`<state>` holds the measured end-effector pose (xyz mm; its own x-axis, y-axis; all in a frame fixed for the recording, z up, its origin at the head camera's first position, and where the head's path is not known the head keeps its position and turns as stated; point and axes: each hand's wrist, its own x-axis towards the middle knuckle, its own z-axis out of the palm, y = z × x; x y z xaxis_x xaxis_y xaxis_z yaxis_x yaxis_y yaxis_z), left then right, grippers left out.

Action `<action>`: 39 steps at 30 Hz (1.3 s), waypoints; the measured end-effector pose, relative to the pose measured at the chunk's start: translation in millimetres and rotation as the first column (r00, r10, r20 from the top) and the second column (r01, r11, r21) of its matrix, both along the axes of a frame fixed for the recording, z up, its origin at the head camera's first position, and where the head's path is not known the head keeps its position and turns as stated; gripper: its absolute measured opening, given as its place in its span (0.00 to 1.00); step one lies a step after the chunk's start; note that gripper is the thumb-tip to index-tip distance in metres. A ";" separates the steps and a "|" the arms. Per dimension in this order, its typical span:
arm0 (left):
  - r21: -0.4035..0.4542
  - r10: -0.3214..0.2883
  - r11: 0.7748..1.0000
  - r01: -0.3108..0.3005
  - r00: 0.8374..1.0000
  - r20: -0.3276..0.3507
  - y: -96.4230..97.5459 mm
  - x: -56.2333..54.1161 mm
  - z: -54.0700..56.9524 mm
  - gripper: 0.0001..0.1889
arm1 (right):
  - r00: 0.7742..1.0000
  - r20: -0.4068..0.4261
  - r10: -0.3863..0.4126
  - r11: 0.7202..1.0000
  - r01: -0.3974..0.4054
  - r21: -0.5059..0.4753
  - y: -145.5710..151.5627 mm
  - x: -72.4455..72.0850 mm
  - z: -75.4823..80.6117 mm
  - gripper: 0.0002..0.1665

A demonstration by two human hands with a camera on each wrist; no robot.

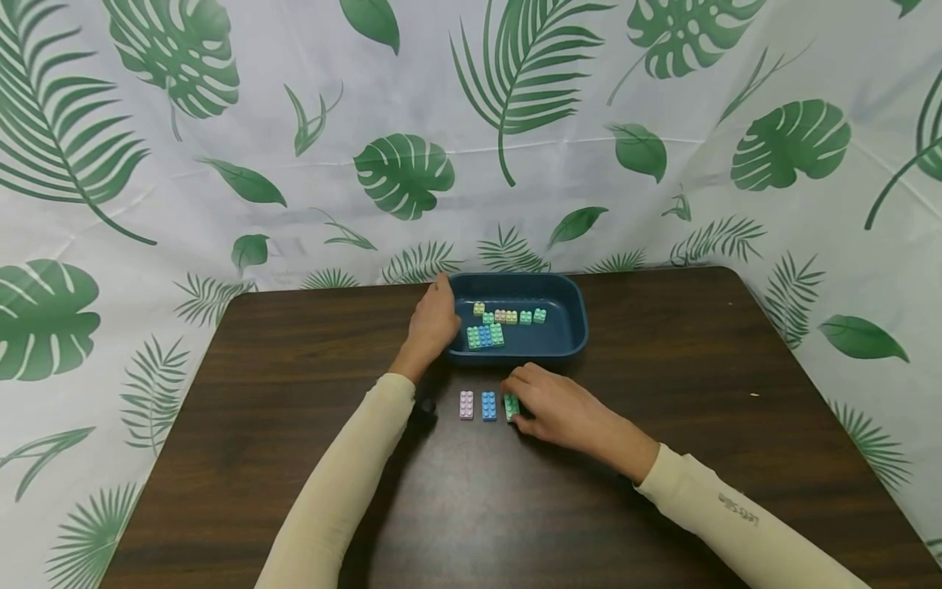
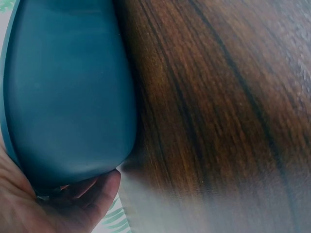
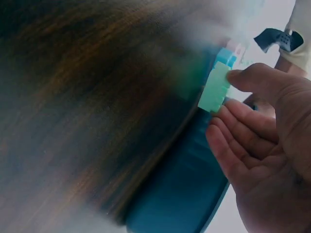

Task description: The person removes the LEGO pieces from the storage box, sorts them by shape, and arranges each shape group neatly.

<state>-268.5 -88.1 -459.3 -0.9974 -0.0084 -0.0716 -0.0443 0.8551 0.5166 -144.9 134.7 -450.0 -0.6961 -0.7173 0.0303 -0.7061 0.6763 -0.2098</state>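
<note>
At the left end of the dark blue plastic tray (image 1: 518,357), my left hand (image 1: 432,321) grips the rim. The left wrist view has its thumb and fingers bent about the tray's end (image 2: 73,102). My right hand (image 1: 559,409) pinches a green toy building brick (image 1: 511,406), partly covered by the fingers in the head view. Its thumb meets one end of the green brick (image 3: 214,88) in the right wrist view, with fingertips at the other. Left of that brick, a blue brick (image 1: 489,406) and a pink brick (image 1: 467,405) stand in the same row.
Inside the tray lie a joined green-and-blue block (image 1: 484,336) and several small bricks, among them a yellow one (image 1: 479,308). The tray sits near the back edge of the brown wooden table (image 1: 294,409). A leaf-patterned cloth (image 1: 294,221) hangs behind.
</note>
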 end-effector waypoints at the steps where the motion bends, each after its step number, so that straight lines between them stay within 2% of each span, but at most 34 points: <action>1: 0.001 0.000 1.000 0.000 1.000 0.001 -0.1 0.2 -0.4 0.37 | 1.000 0.004 0.001 1.000 -0.001 0.005 -0.3 0.8 -1.1 0.23; 10: -0.003 -0.004 1.000 0.004 1.000 -0.003 -1.3 1.8 -2.6 0.38 | 0.998 -0.052 0.029 0.998 -0.025 0.066 -3.1 6.0 -3.6 0.26; 19: -0.001 0.012 1.000 -0.012 1.000 0.012 -1.4 1.7 -2.4 0.38 | 0.999 -0.048 0.026 0.995 -0.022 0.093 -4.0 5.8 3.0 0.27; 31: -0.006 0.003 1.000 -0.003 1.000 -0.002 -2.2 1.2 -0.4 0.37 | 0.999 -0.020 0.047 0.998 -0.048 -0.042 -14.1 -12.4 40.5 0.24; 35: -0.006 0.006 1.000 -0.006 1.000 -0.005 -2.2 -0.1 -1.1 0.37 | 0.996 -0.057 0.065 0.996 -0.069 -0.064 -19.7 -18.4 47.3 0.23; 39: -0.006 -0.003 1.000 0.003 1.000 -0.009 -1.3 -1.3 -1.6 0.38 | 0.996 -0.075 0.037 0.995 -0.044 -0.087 -21.3 -27.2 49.0 0.22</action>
